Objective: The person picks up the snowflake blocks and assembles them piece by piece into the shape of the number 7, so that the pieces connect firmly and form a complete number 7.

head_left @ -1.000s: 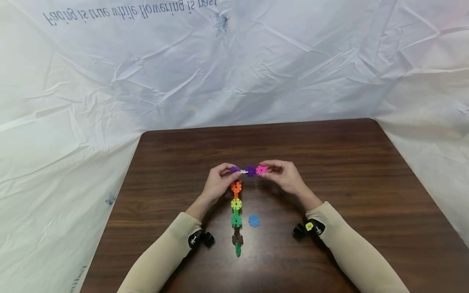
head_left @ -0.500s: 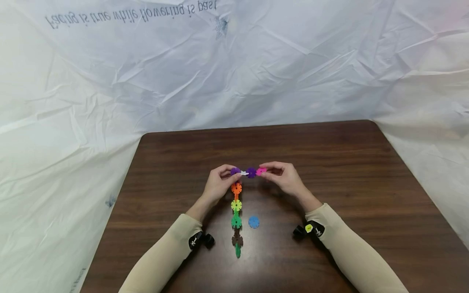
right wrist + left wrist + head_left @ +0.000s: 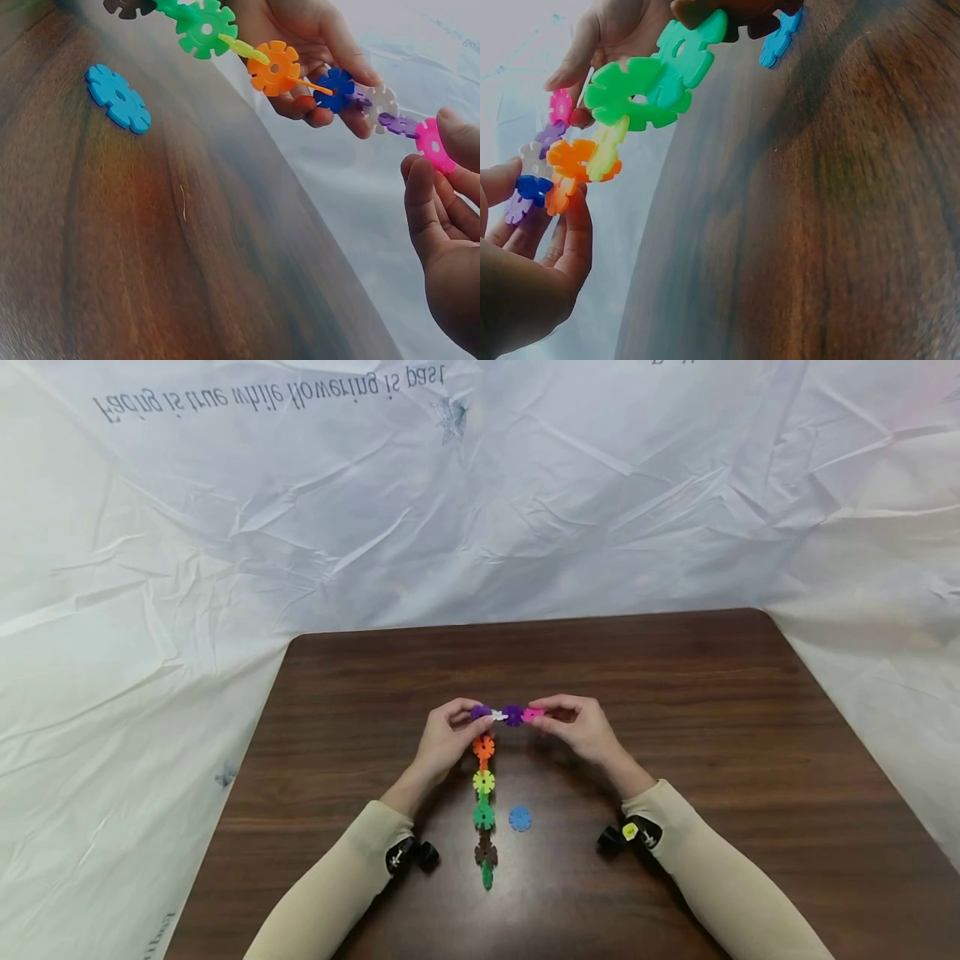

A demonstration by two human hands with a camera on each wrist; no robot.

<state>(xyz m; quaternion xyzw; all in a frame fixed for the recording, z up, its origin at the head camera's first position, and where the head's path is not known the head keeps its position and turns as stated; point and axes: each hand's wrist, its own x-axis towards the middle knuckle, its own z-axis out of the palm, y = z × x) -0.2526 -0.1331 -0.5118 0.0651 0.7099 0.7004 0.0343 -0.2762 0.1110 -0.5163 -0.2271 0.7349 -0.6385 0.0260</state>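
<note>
Notched plastic snowflake discs are linked into a bent chain. My left hand [image 3: 444, 735] pinches it at the far corner, around a purple disc, a blue disc [image 3: 335, 90] and a white disc [image 3: 535, 161]. To the right of these come a purple disc [image 3: 513, 716] and a pink disc [image 3: 532, 715]. My right hand [image 3: 581, 727] pinches the pink disc between thumb and fingers; it touches the purple one. Toward me run orange [image 3: 483, 747], yellow [image 3: 483, 781], green [image 3: 483, 814] and brown [image 3: 486, 852] discs, with a green one at the near end.
A loose light-blue disc [image 3: 520, 818] lies flat on the brown wooden table [image 3: 675, 693], right of the chain. White printed sheeting [image 3: 525, 527] hangs behind the table and along its sides. Both wrists wear small black cameras.
The pink disc has turned from face-on to flatter and sits slightly nearer the purple disc, the right fingers moving with it. The left hand keeps its grip on the corner.
</note>
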